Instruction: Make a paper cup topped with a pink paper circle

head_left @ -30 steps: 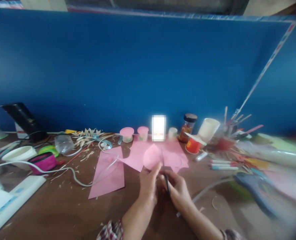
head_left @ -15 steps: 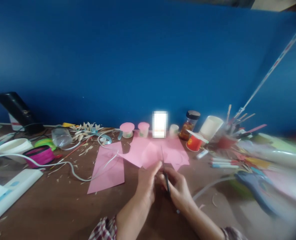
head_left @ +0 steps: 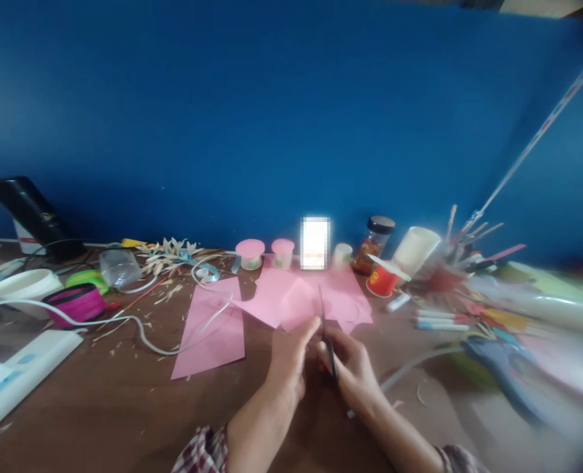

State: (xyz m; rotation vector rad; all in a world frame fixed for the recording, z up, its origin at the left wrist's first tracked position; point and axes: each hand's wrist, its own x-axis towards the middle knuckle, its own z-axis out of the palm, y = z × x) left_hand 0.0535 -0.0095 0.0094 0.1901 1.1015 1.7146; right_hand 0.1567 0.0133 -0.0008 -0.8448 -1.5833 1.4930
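My right hand is closed around scissors with dark handles. Their thin blade points away from me, beside a small piece of pink paper. That piece is pinched in my left hand, thumb up, close to the scissors. Behind both hands, larger pink paper with cut edges lies on the brown table. Another pink sheet lies flat to the left, with a white cable across it. The fingertips of my left hand are partly hidden.
Two small cups with pink round tops stand near the blue wall, beside a bright blurred-out rectangle. At right are a dark-lidded jar, a red cup and markers. A white power strip and magenta tape roll are at left.
The scissors blade has shifted very slightly to the right, and the small pink piece beside it has turned a little. Both hands stay almost in place.
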